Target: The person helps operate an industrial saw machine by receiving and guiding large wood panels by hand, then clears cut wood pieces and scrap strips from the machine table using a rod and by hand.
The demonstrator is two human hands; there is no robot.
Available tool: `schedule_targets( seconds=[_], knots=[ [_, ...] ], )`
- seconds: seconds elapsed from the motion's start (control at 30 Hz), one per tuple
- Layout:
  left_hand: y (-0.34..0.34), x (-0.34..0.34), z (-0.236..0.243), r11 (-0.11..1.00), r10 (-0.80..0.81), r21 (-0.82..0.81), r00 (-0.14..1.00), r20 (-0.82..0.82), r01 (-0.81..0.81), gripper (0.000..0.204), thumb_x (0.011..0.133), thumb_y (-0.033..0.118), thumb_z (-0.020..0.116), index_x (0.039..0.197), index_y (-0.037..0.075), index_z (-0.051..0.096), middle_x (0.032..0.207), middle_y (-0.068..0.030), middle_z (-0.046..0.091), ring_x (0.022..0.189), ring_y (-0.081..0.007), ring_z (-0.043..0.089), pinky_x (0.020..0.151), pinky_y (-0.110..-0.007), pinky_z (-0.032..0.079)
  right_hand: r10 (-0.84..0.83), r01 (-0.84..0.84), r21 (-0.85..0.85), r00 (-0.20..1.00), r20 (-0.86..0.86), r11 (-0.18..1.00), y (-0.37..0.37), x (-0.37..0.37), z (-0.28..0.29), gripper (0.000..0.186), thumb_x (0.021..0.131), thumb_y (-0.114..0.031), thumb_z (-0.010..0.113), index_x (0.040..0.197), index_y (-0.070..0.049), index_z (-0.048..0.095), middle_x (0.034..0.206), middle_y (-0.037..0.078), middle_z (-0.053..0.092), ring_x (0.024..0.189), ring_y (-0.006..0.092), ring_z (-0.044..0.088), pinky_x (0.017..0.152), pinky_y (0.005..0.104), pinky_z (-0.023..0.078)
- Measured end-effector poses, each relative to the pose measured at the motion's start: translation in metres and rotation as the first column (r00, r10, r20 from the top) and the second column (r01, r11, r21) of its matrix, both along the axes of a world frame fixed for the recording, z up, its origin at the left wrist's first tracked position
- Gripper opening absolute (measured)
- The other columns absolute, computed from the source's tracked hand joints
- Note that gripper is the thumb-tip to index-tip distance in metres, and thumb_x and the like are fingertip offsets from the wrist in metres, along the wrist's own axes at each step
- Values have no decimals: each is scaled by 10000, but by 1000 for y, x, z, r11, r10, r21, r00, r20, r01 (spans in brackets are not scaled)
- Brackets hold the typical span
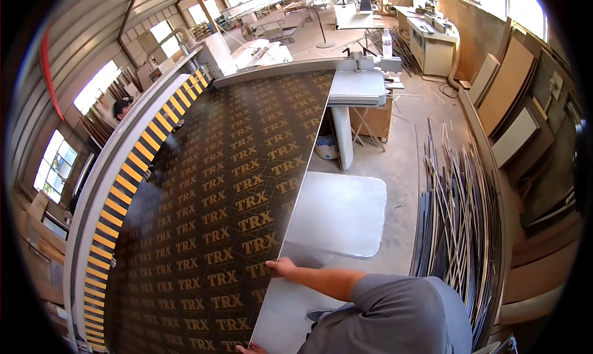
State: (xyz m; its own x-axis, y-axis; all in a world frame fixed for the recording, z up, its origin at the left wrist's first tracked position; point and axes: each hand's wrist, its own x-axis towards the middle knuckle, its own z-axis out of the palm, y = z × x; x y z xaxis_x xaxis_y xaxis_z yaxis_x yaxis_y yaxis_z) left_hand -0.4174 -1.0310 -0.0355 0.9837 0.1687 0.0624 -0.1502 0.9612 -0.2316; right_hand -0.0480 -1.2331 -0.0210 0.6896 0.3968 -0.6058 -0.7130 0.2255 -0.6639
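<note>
The picture's lower edge cuts off part of our left hand (252, 349) and the near end of the dark panel (216, 212). The striped beam (117, 193) hides much of 1 co-worker (122, 109) from us; far machinery looks too small to tell.

My right hand (283, 268) rests on the pale edge of a big dark panel (204, 193) covered in rows of gold lettering; my left hand (252, 349), partly cut off, touches that edge lower down. Along the panel's opposite side runs a yellow-and-black striped beam (135, 160), a co-worker (121, 108) behind it. Thin strips (458, 212) lie heaped on the right.
</note>
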Motion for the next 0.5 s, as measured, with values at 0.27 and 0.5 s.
schedule_targets(
  seconds=[0.27,0.5],
  knots=[
    [-83,-42,-9,953,-10,-303,1000,0,10,468,990,339,755,1307,3,684,1197,-82,719,1081,-205,629,935,-335,518,71,-70,40,997,-38,997,-79,-29,-12,376,1007,-281,748,1175,53,712,1131,125,754,991,261,747,871,395,633],
    [-100,-75,-35,799,-47,-601,997,-65,-1,413,970,351,776,1212,18,736,1145,-82,722,1032,-189,622,868,-334,526,87,-88,57,996,27,994,-107,-46,-28,387,1012,-288,739,1199,48,706,1145,126,756,1001,265,749,878,395,632]
  ],
)
